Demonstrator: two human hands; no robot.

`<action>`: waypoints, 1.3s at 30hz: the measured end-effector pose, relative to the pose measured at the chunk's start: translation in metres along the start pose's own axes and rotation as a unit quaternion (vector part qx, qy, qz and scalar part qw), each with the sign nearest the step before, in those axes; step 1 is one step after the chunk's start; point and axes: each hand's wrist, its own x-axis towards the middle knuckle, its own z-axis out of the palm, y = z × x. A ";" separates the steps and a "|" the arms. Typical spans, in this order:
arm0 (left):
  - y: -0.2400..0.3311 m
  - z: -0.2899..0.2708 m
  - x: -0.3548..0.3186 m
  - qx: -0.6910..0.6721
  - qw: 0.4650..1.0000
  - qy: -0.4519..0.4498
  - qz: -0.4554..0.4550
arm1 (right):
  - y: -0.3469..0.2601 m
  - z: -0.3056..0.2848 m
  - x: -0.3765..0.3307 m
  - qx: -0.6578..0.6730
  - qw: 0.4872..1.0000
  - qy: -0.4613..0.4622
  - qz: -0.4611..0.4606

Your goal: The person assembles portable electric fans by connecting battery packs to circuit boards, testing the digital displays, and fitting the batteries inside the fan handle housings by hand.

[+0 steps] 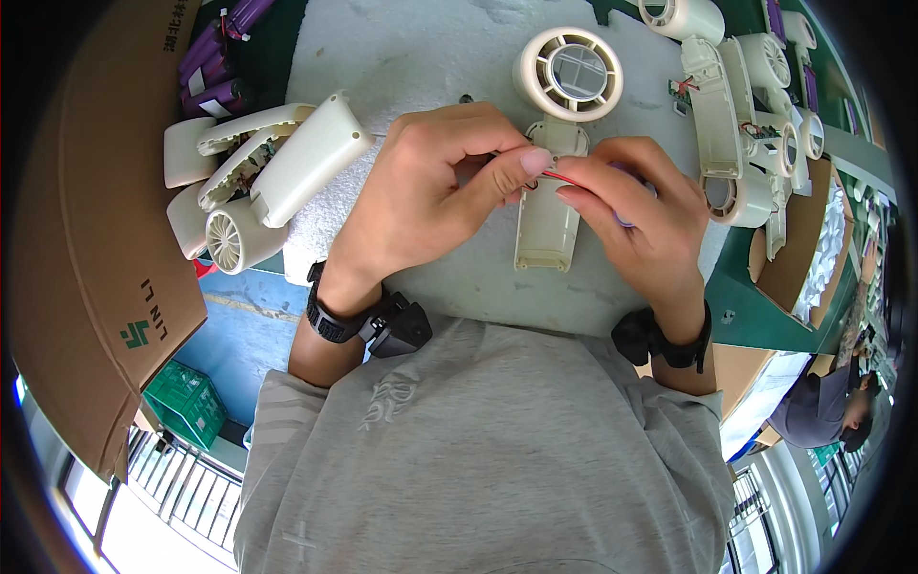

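Observation:
Close together over the mat, my left hand and my right hand are both closed in a pinch. A thin red wire runs between their fingertips. Something purple shows partly between the fingers of my right hand; most of it is hidden. Beneath the hands lies a cream handheld fan with its round head away from me. The open handle shell points toward me, and my fingers cover part of its neck.
Cream fan housings are piled at the left, near purple battery cells. More fan parts lie at the right, beyond an open carton. A tall cardboard box borders the left side. Another person is at far right.

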 end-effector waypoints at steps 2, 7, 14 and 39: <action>0.002 0.002 0.000 -0.012 1.000 0.011 -0.025 | 0.002 0.002 0.000 -0.029 0.999 0.021 -0.038; 0.002 -0.001 0.000 0.000 0.998 -0.005 -0.057 | -0.004 0.004 -0.001 -0.017 0.999 -0.005 0.030; 0.003 -0.002 -0.004 -0.164 0.985 -0.018 -0.057 | -0.005 -0.009 0.005 0.139 0.973 -0.081 0.164; 0.009 -0.010 0.003 0.109 0.988 -0.055 0.093 | 0.003 -0.009 0.011 0.203 0.944 -0.095 0.244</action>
